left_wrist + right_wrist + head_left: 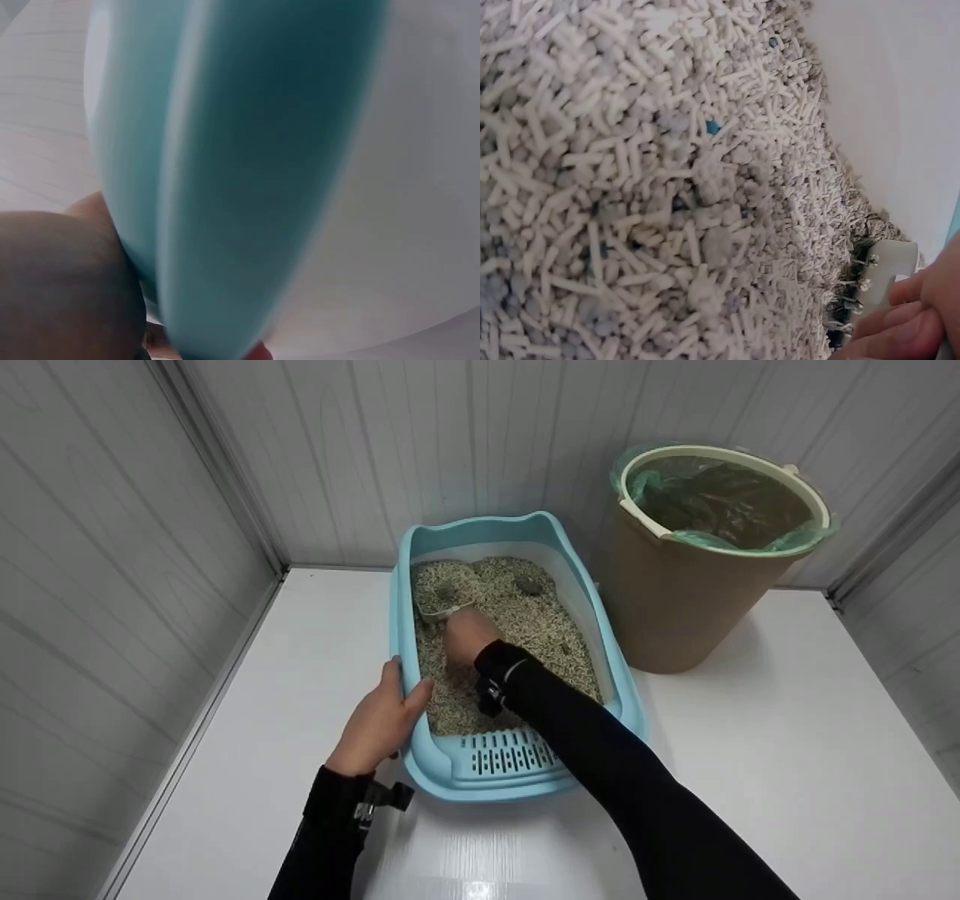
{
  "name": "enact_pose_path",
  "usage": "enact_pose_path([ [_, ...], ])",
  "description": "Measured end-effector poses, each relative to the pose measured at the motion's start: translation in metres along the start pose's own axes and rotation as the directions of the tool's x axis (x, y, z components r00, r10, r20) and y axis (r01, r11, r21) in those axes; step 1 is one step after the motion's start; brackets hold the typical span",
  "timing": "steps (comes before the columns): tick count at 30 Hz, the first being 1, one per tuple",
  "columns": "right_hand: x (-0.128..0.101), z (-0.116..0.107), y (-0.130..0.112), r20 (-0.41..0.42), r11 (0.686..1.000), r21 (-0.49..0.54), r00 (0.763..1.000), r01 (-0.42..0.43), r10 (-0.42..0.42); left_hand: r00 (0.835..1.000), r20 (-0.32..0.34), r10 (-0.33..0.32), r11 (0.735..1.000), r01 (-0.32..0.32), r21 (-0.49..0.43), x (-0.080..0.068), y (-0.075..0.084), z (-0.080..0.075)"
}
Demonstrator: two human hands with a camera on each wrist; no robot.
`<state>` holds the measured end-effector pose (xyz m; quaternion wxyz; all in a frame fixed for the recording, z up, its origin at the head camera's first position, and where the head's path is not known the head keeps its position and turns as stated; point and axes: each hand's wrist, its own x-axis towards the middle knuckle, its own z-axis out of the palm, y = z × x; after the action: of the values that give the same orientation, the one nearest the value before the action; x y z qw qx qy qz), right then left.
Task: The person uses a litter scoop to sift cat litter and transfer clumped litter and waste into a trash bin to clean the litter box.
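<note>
A light blue litter box (517,769) full of pale pellet litter (525,622) stands on a white floor near the corner. My left hand (386,712) grips the box's left rim (225,187), thumb inside. My right hand (466,634) holds a pale scoop (442,600) by its handle, its head loaded with litter and a dark clump at the box's far left. In the right wrist view my fingers (907,319) curl round the scoop handle (892,262) above the pellets (645,187). Another dark clump (529,583) lies at the back of the litter.
A tan bin (690,585) lined with a green bag (720,502) stands right of the box against the wall. Grey panelled walls close in the left and back. White floor (787,750) lies to the front right.
</note>
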<state>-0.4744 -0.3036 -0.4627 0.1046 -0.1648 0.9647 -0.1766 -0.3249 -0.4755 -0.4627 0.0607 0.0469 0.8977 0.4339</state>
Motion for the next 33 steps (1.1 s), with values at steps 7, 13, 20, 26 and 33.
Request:
enact_pose_path([
  [7, 0.003, -0.001, 0.009, -0.058, 0.995, -0.083, 0.997, 0.051, -0.056, 1.0, 0.001, -0.002, 1.0, 0.002, 0.007, 0.003, 0.0, 0.002],
  [13, -0.023, -0.02, 0.003, -0.043, 0.987, -0.117, 0.992, 0.111, -0.117, 1.0, 0.008, -0.015, 1.0, 0.015, -0.008, 0.002, 0.0, -0.001],
  [20, -0.05, -0.036, 0.01, -0.084, 0.996, -0.041, 0.994, 0.074, -0.077, 0.999, 0.026, -0.039, 0.999, 0.039, -0.004, 0.004, -0.002, -0.004],
  [26, -0.074, -0.055, 0.021, -0.106, 0.995, 0.003, 0.989, 0.101, -0.1, 0.998, 0.043, -0.056, 0.998, 0.056, 0.004, 0.003, -0.005, -0.008],
  [33, -0.1, -0.071, 0.037, -0.109, 0.999, -0.011, 0.993, 0.053, -0.054, 0.997, 0.067, -0.046, 0.999, 0.047, -0.013, 0.004, 0.0, -0.004],
])
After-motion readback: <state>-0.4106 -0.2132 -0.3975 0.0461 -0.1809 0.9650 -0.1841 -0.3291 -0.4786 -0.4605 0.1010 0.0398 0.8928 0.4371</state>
